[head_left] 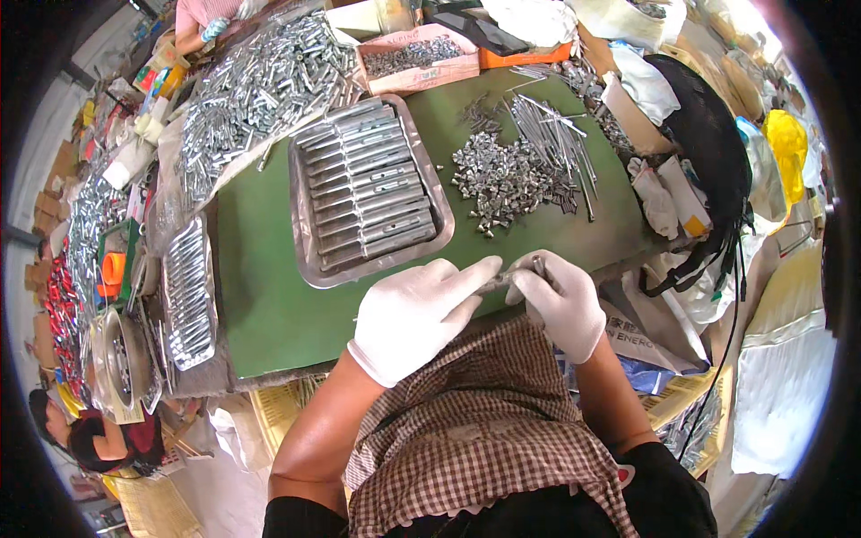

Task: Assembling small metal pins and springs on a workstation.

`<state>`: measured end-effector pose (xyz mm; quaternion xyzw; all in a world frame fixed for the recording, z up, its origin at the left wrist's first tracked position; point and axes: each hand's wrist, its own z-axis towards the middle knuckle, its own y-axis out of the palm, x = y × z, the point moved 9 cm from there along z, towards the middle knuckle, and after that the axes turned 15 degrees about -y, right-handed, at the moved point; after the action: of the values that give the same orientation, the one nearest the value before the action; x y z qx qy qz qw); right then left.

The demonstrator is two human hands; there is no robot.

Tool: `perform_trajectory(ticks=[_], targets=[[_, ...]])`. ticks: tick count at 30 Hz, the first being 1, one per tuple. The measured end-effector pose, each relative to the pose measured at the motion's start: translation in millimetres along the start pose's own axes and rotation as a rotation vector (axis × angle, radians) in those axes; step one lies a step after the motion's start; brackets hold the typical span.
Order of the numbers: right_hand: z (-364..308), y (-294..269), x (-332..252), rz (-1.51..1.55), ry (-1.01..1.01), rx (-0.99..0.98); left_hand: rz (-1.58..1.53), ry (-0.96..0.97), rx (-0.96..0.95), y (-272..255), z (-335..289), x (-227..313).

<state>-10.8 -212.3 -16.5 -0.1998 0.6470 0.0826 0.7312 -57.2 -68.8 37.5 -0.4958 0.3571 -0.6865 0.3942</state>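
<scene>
Both my hands wear white gloves and meet just past the near edge of the green work surface point(260, 305). My left hand point(414, 316) is closed on a slim metal rod point(493, 284) that runs across toward the other hand. A thin end also pokes out past its wrist side. My right hand point(565, 309) pinches a short metal cylinder point(539, 265) between thumb and fingers. Whether the rod and cylinder are joined is hidden by the gloves. Beyond my left hand lies a metal tray point(303, 249) holding a row of silver metal tubes point(369, 190).
Small metal fittings point(502, 179) lie heaped beside long thin rods point(554, 134). A pink box point(421, 63) of small parts and a big pile of metal tubes point(269, 85) stand farther back. At left is a second tray point(190, 296). Another person's gloved hand point(213, 30) shows top left.
</scene>
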Motion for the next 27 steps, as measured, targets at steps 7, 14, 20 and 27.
perform_trajectory(ticks=[7,14,20,27], targets=[[2.2,-4.0,5.9,-0.027,-0.012,0.011,-0.107,-0.082,0.074,1.5,-0.1,-3.5],[41.8,-45.6,-15.3,-0.786,-0.484,0.141,0.136,-0.150,0.086,21.6,-3.2,11.0],[74.5,-26.2,-16.4,-1.028,-0.580,-0.091,0.230,-0.209,0.022,36.8,0.0,6.2],[66.1,-33.4,-17.2,-0.919,-0.624,-0.061,0.180,-0.206,0.019,33.6,1.6,5.5]])
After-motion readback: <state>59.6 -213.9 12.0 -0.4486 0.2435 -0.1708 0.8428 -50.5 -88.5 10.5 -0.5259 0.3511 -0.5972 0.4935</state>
